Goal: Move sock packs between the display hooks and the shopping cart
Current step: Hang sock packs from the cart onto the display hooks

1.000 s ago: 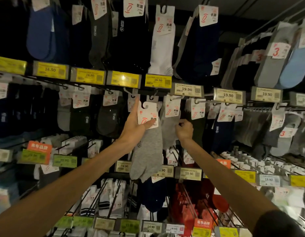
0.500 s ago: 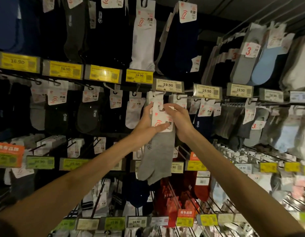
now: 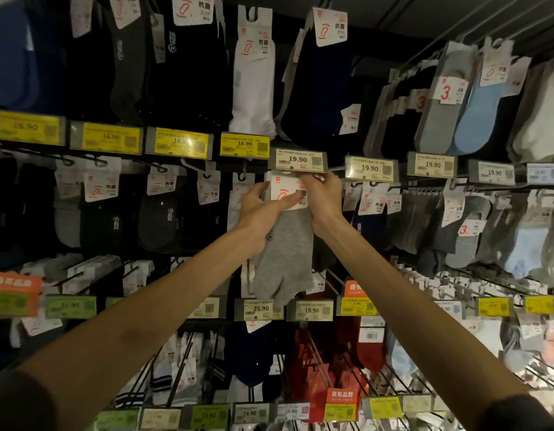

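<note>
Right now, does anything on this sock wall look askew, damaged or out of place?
Nothing looks damaged or spilled. Only the grey sock pack hangs slanted, because the left hand and right hand hold its card just under the 19.90 price tag. Whether it sits on a hook is hidden.

Yellow tags (image 3: 244, 144) read 16.90, white tags (image 3: 297, 159) beside them 19.90. A lower tag (image 3: 260, 308) shows 25.90, its neighbour (image 3: 312, 310) 19.90, a bottom tag (image 3: 249, 413) 14.90. The white sock pack (image 3: 253, 73) card says 抗菌, a hanging card (image 3: 445, 93) a red 3, an orange sign (image 3: 341, 394) 自有品牌
</note>
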